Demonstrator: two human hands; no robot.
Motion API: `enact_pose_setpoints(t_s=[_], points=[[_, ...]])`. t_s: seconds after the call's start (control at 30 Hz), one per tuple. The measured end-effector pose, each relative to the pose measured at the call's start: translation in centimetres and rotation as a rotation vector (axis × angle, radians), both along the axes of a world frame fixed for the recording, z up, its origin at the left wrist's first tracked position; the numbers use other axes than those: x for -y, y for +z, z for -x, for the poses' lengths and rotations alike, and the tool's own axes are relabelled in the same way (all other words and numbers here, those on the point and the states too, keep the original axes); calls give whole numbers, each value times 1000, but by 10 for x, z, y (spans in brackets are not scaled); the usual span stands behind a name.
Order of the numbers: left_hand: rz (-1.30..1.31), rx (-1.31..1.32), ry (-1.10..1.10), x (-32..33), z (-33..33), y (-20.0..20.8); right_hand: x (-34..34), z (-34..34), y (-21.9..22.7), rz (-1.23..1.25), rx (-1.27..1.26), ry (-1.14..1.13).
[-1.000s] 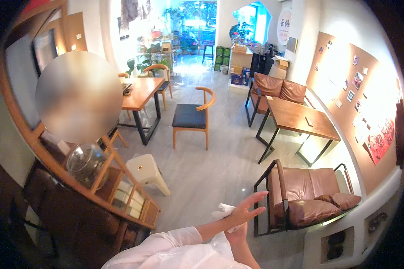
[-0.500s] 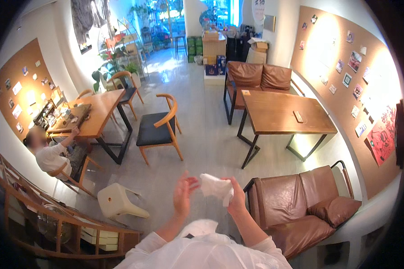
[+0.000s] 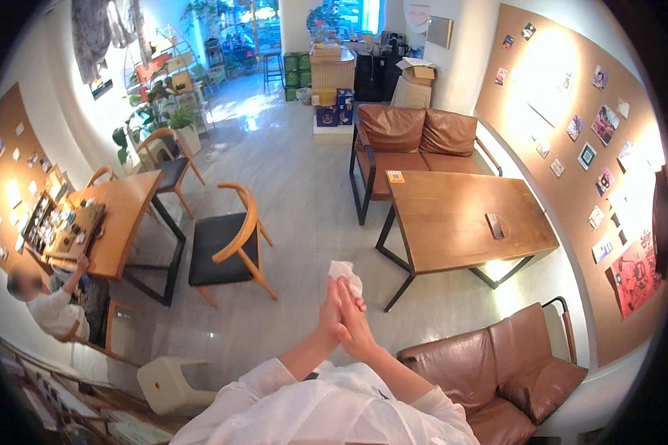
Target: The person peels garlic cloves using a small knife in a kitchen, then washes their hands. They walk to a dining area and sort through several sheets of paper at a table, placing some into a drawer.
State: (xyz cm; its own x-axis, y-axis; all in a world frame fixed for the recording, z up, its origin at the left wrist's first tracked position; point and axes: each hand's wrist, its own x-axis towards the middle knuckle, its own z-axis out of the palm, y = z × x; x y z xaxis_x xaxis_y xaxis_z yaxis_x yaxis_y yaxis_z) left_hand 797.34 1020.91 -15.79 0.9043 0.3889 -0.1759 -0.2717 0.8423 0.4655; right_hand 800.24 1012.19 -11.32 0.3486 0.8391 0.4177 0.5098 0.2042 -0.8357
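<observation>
My left hand (image 3: 329,319) and my right hand (image 3: 355,320) are pressed palm to palm in front of my body. Between them is a crumpled white tissue (image 3: 342,269), its upper end sticking out past the fingertips. The part of it between the palms is hidden. Both forearms, in sheer white sleeves, reach forward over the floor, and neither hand touches any furniture.
A wooden table (image 3: 453,245) with a small dark-topped object stands ahead right, between brown leather sofas (image 3: 445,363). Left are a black-seated wooden chair (image 3: 219,252), a cream stool (image 3: 159,382), and a person (image 3: 52,308) seated at another table (image 3: 126,215).
My hands have come together on the tissue; before, the right held it and the left was apart with spread fingers. The view has shifted, and the furniture sits differently in it.
</observation>
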Motion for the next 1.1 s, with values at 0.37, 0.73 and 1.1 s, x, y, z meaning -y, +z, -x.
enact_pose_setpoints(t_s=[0.37, 0.73, 1.1], points=[[-262, -252, 205, -174, -177, -14, -90, -192, 44, 95, -222, 533], [23, 101, -58, -254, -342, 35, -315, -359, 5, -102, -1822, 1133], [433, 327, 220, -498, -452, -56, -519, -540, -39, 367, -1254, 924]])
